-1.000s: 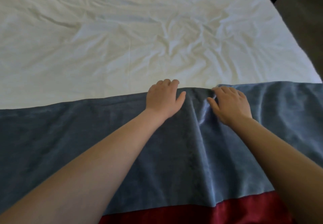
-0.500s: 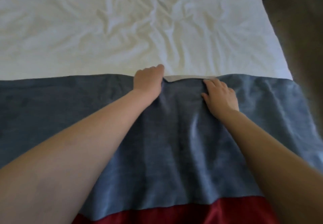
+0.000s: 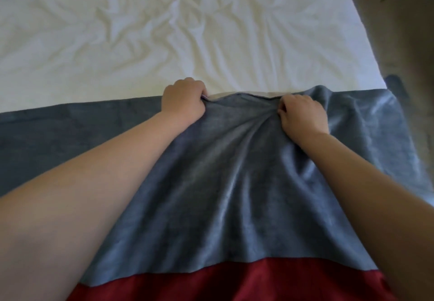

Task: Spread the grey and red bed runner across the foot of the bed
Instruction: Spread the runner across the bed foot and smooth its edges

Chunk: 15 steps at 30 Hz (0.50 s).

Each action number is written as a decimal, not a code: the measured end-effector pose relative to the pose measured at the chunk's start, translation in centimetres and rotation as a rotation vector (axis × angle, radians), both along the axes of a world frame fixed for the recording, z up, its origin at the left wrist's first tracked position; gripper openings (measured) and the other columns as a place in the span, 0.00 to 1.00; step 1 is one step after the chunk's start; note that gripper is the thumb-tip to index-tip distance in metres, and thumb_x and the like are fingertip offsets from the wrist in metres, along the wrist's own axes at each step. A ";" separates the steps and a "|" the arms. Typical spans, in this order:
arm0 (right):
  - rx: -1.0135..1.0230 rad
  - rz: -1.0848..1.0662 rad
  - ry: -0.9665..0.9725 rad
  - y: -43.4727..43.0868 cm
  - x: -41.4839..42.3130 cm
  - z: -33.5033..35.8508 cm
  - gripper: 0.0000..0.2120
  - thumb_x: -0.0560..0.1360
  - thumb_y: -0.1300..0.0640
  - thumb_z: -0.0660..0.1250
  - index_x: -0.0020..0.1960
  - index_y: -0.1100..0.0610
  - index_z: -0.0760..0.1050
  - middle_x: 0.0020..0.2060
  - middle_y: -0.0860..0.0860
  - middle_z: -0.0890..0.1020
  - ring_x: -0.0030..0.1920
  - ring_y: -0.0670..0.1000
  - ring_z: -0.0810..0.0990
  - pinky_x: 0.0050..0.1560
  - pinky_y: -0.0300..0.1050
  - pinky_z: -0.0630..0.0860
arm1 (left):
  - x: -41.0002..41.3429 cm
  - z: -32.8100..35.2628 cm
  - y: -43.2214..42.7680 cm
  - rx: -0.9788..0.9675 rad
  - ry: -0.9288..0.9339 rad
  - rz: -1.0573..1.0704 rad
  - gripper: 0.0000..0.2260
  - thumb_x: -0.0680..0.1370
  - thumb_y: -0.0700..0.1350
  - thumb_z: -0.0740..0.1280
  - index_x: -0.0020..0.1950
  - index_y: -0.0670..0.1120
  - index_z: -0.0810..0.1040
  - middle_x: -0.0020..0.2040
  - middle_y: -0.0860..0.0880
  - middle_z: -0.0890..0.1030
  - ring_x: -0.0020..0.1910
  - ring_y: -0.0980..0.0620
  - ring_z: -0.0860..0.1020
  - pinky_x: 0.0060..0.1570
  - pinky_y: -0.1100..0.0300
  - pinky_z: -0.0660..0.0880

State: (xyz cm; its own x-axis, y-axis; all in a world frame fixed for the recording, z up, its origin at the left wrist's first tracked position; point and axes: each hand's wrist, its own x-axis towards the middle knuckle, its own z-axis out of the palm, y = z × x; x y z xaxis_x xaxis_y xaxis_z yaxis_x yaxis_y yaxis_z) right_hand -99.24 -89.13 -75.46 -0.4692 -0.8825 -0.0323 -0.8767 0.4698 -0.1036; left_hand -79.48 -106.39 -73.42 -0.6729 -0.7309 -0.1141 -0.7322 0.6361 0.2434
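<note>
The grey and red bed runner [image 3: 230, 183] lies across the near end of the bed, its grey band stretching left to right and its red band [image 3: 234, 282] nearest me. My left hand [image 3: 183, 100] grips the runner's far grey edge with curled fingers. My right hand [image 3: 301, 115] bunches the same edge a little to the right, and folds radiate from it. Between the hands the far edge is lifted and shows a pale underside. The runner's right end hangs over the bed's side.
The wrinkled white bed sheet [image 3: 164, 31] covers the bed beyond the runner. The bed's right edge runs diagonally, with brown carpet floor [image 3: 399, 19] beside it.
Both hands went from lying flat on the runner's far edge to curling round it and gathering the fabric. The view has shifted towards the bed's right side.
</note>
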 end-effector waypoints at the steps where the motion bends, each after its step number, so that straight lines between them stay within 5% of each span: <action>1: -0.037 -0.005 -0.043 0.0 0.1 0.2 0.07 0.77 0.57 0.58 0.48 0.58 0.74 0.47 0.56 0.80 0.48 0.60 0.76 0.37 0.48 0.66 | -0.5 0.1 0.4 -0.005 0.005 -0.029 0.12 0.73 0.39 0.61 0.53 0.49 0.79 0.52 0.47 0.78 0.51 0.45 0.76 0.47 0.55 0.70; 6: -0.110 -0.160 -0.022 -0.3 -1.7 0.8 0.20 0.75 0.65 0.55 0.63 0.50 0.68 0.47 0.55 0.79 0.49 0.61 0.76 0.36 0.47 0.66 | -3.6 -0.6 2.1 -0.039 0.042 -0.224 0.10 0.76 0.51 0.63 0.51 0.47 0.78 0.46 0.49 0.78 0.45 0.47 0.76 0.41 0.55 0.70; 9: 0.096 -0.205 0.019 -0.5 -3.6 0.4 0.13 0.77 0.64 0.55 0.56 0.54 0.72 0.47 0.59 0.79 0.46 0.62 0.76 0.38 0.48 0.68 | -5.3 -1.2 2.3 -0.018 0.080 -0.193 0.10 0.80 0.46 0.58 0.46 0.44 0.77 0.42 0.48 0.79 0.41 0.46 0.77 0.39 0.55 0.68; 15: 0.108 -0.250 0.010 -0.4 -3.2 1.0 0.11 0.75 0.68 0.55 0.54 0.59 0.71 0.48 0.60 0.77 0.48 0.62 0.76 0.38 0.50 0.69 | -6.9 -1.3 2.1 0.034 0.036 -0.233 0.09 0.79 0.42 0.56 0.45 0.44 0.75 0.40 0.48 0.78 0.39 0.46 0.76 0.36 0.56 0.66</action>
